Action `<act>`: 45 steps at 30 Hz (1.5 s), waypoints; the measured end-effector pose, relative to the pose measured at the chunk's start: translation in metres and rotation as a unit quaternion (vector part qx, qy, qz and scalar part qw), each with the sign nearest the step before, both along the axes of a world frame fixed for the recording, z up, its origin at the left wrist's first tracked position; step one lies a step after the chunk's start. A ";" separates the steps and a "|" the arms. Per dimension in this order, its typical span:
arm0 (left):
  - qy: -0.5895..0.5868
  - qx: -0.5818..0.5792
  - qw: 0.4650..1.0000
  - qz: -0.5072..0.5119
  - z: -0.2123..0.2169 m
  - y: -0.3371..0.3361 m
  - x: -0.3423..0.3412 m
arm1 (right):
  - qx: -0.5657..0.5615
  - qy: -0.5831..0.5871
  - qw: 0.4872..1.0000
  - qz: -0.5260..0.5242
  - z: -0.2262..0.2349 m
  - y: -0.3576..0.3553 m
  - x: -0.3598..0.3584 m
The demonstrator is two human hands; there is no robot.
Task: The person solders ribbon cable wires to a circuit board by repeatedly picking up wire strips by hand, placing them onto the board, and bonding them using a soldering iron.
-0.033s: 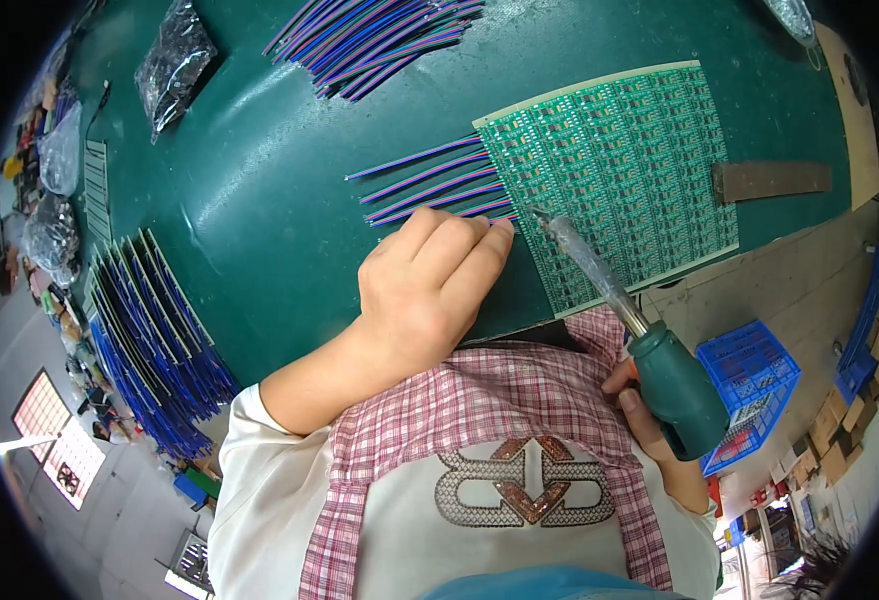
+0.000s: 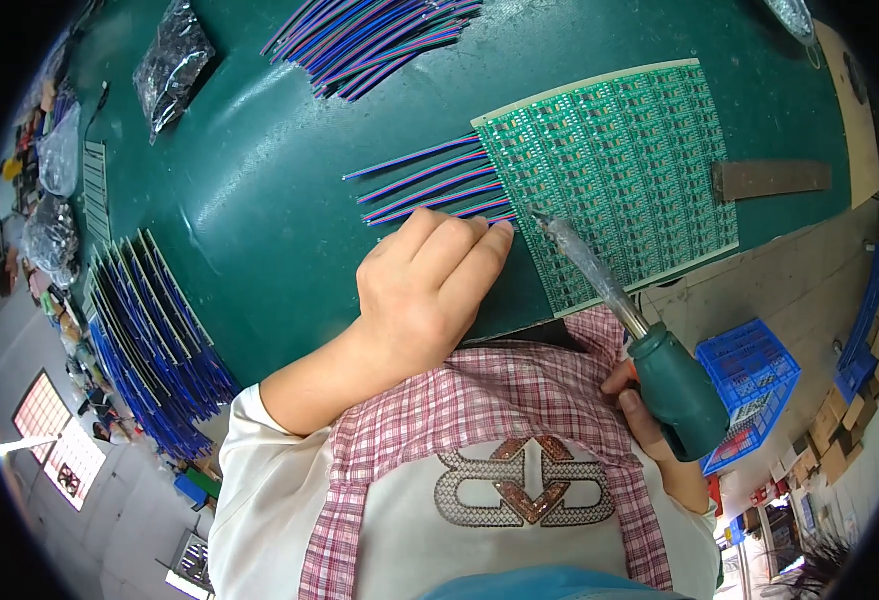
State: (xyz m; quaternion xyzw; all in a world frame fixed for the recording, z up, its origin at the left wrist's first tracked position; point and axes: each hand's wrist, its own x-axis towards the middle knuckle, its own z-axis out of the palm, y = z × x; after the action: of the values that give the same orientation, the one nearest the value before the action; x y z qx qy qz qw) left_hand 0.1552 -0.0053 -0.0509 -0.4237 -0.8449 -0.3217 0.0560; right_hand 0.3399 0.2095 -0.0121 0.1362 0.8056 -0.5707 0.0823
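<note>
A green circuit board panel (image 2: 620, 180), covered in repeated small parts, lies on the green table. Several multicoloured ribbon wires (image 2: 425, 180) stretch leftward from its left edge. My left hand (image 2: 428, 285) is closed at that edge, fingertips pinching a wire end against the board; its hidden fingers cover part of the wire. My right hand (image 2: 645, 415) grips a soldering iron (image 2: 675, 390) with a dark green handle, which hides most of the fingers. The iron's wrapped shaft slants up and left, its tip at the board's left part, close to my left fingertips.
A bundle of loose ribbon wires (image 2: 380, 40) lies at the far side. Boards with blue wires (image 2: 155, 345) are stacked at the left, near a dark plastic bag (image 2: 173, 65). A brown bar (image 2: 775, 181) touches the panel's right edge. A blue crate (image 2: 750, 390) stands below the table.
</note>
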 end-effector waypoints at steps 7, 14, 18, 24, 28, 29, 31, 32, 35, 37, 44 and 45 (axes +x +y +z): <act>-0.011 0.021 1.000 0.007 -0.003 0.003 0.001 | -0.005 -0.022 0.999 -0.033 0.007 -0.003 -0.008; -0.040 0.036 0.999 -0.004 0.001 0.002 0.001 | -0.027 -0.080 0.995 -0.061 0.010 -0.005 -0.005; -0.144 0.060 0.988 0.004 0.005 0.001 0.002 | -0.035 -0.055 0.995 -0.078 0.010 -0.005 -0.004; 0.000 -0.036 0.999 0.003 0.004 0.006 0.004 | -0.005 -0.050 0.998 -0.029 0.009 -0.003 -0.005; 0.095 -0.032 0.995 0.001 -0.003 0.006 0.005 | 0.050 -0.031 0.998 0.011 0.012 -0.001 -0.007; 0.098 -0.031 0.995 0.002 -0.004 0.006 0.005 | 0.050 -0.031 0.998 0.011 0.011 -0.001 -0.006; 0.099 -0.036 0.994 0.004 -0.004 0.007 0.006 | 0.110 -0.004 0.993 0.035 0.008 0.000 -0.003; 0.100 -0.040 0.994 0.007 -0.004 0.007 0.006 | 0.110 -0.003 0.993 0.035 0.010 0.001 -0.006; 0.095 -0.035 0.995 0.009 -0.004 0.007 0.005 | 0.035 -0.070 0.997 0.028 0.015 0.001 -0.012; 0.094 -0.033 0.995 0.010 -0.004 0.006 0.005 | 0.086 -0.034 0.995 0.049 0.010 0.002 -0.005; 0.056 -0.040 0.998 0.014 0.001 0.006 0.007 | 0.129 -0.033 0.984 0.118 0.010 0.004 -0.001; 0.056 -0.039 0.998 0.014 0.001 0.007 0.007 | 0.041 -0.067 0.997 0.021 0.005 0.000 0.009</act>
State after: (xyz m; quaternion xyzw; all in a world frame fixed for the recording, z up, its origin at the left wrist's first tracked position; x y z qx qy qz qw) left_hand 0.1618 0.0012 -0.0501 -0.4312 -0.8582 -0.2632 0.0908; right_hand 0.3490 0.2092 -0.0070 0.1602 0.8237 -0.5248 0.1426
